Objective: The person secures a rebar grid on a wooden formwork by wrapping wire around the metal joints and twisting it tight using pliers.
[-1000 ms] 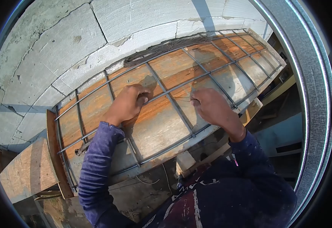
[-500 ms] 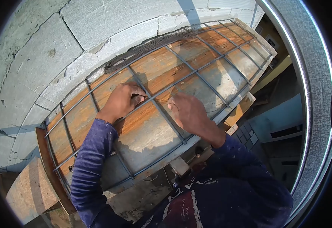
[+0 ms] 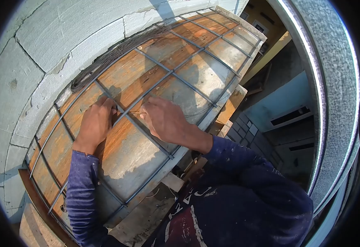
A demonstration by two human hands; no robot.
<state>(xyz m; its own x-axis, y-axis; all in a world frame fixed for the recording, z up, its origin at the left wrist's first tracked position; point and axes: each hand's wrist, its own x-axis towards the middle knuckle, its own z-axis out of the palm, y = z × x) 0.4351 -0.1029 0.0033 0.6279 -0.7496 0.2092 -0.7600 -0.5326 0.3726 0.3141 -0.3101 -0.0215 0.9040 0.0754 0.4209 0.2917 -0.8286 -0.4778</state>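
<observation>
A grid of steel rebar [image 3: 153,87] lies over a rust-stained board. At one crossing of the bars, both my hands are at work on a thin tie wire [image 3: 134,112]. My left hand [image 3: 94,125] is closed, fingertips pinched at the left side of the crossing; the wire's end there is hidden by the fingers. To the right of the crossing, my right hand [image 3: 162,120] is closed in a pinch on the wire, knuckles up, just above the board.
A bundle of thin wire [image 3: 105,65] lies along the block wall [image 3: 81,29]. The board [image 3: 140,154] has a raised rusty edge [image 3: 39,206] at the near left. A metal post [image 3: 332,82] rises at right, beside a drop to a lower tiled area [image 3: 243,129].
The view has shifted, so the grid and hands appear farther left. My left hand has turned more upright at the crossing; my right hand stays pinched beside it.
</observation>
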